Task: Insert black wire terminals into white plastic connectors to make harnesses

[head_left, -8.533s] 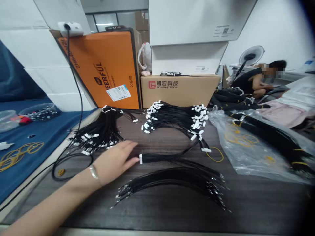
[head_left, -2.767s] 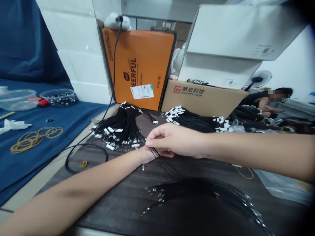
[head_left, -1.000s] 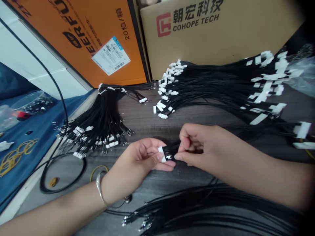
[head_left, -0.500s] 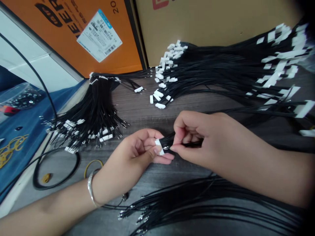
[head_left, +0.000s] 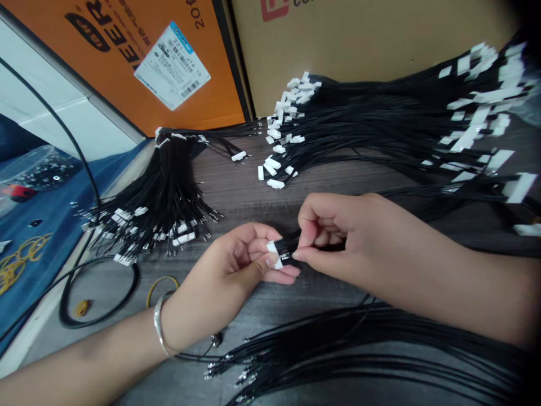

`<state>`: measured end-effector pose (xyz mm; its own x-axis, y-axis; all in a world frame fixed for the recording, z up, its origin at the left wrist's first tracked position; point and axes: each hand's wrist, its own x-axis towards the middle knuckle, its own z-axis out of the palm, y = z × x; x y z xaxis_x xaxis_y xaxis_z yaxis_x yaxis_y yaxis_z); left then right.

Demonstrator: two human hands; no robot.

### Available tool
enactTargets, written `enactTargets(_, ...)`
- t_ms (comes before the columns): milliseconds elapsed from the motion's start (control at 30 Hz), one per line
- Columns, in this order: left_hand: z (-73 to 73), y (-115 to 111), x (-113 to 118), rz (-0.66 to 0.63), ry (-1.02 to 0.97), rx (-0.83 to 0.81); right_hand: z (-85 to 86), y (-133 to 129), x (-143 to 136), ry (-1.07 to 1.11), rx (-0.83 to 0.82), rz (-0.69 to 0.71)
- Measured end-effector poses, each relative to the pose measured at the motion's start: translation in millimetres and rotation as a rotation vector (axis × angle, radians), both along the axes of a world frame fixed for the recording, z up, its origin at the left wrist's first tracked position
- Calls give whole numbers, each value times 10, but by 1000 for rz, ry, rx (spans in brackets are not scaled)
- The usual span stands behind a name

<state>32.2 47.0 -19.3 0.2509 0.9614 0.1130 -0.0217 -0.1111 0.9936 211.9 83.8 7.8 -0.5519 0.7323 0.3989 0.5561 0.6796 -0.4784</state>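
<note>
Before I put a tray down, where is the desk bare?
Bare wood lies between the left wire bundle, the white-plug pile and both hands. Loose wires crowd the near edge.

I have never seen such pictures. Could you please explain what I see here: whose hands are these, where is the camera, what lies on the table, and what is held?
There is no machine here. A person wears a camera on the head, so it looks down at that person's own two hands. The left hand, with a bracelet on its wrist, pinches a small white connector. The right hand pinches the black wires that meet the connector. On the dark table lie bundles of black wires: one on the left, one at the back with white connectors, and one in front with bare metal tips. Behind stand an orange box and a brown carton.
</note>
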Motion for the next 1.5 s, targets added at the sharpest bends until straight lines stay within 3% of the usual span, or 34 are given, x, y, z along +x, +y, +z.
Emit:
enactTargets(267, -14, 8, -15, -2, 15, -9, 15, 35, 1, -24, -84, 29)
enactTargets(467, -8, 7, -11, -7, 7, 8, -77, 68, 8, 72, -40, 53)
enactTargets(767, 4, 12, -9, -22, 30, 9, -3, -19, -23, 19, 33, 7)
enactTargets(1167, 15, -7, -18, -2, 66, 22, -47, 18, -12, 59, 63, 66)
enactTargets(1500, -10, 16, -18, -22, 49, 32, -76, 10, -16, 22, 132, 8)
